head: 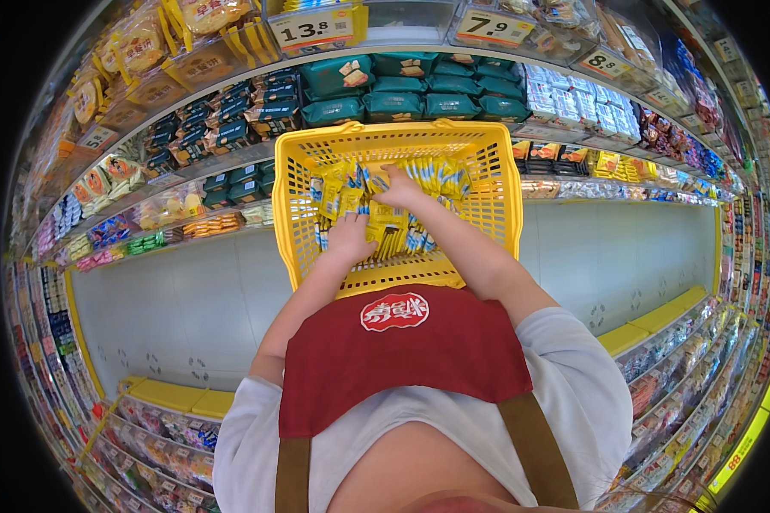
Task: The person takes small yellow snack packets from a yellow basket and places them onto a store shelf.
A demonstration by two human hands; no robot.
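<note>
A yellow plastic shopping basket [284, 211] with slotted walls stands before me, against the shelf front. Inside lie many small yellow snack packets [433, 176] with blue and white parts, some lined up in rows. My left hand [350, 237] rests on packets at the basket's near left, fingers pointing away from me; whether it grips one is not clear. Farther in, near the middle, my right hand [398, 189] reaches among the packets with its fingers spread, touching the rows. Its fingertips partly cover packets, so a hold cannot be told.
Tiered shelves [256, 151] curve around the basket, holding green snack packs [394, 106], white packs [552, 96] and packaged round biscuits [141, 48]. Price tags [311, 29] line the shelf edges. Grey floor lies on both sides, with more packed shelving [160, 423] behind me.
</note>
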